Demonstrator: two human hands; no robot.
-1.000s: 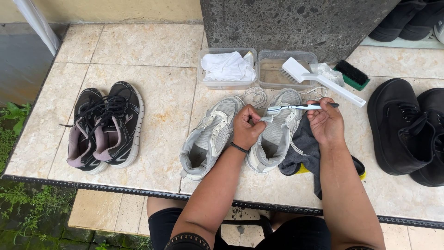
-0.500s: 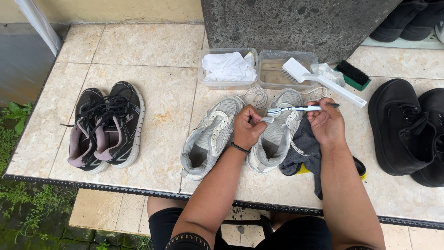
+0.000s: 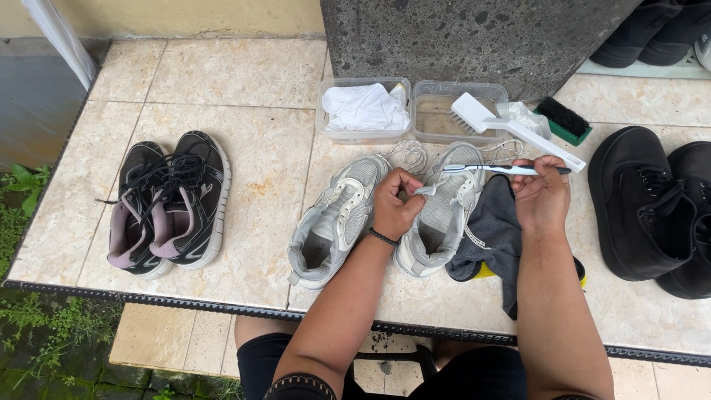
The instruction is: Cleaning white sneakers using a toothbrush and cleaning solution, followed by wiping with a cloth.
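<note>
Holding a toothbrush level in my right hand, fingers closed round its handle, I have its bristle end over the right grey sneaker. My left hand is curled shut, pinching part of that sneaker near its tongue. This shoe sits near the middle of the tiled tabletop, just beside its mate, the left grey sneaker. A dark grey cloth lies under my right wrist, touching the shoe's right side. Far from me stand 2 clear tubs: one with a white cloth, the other bearing a white scrub brush. A pair of black sneakers rests at left, black shoes at right.
</note>
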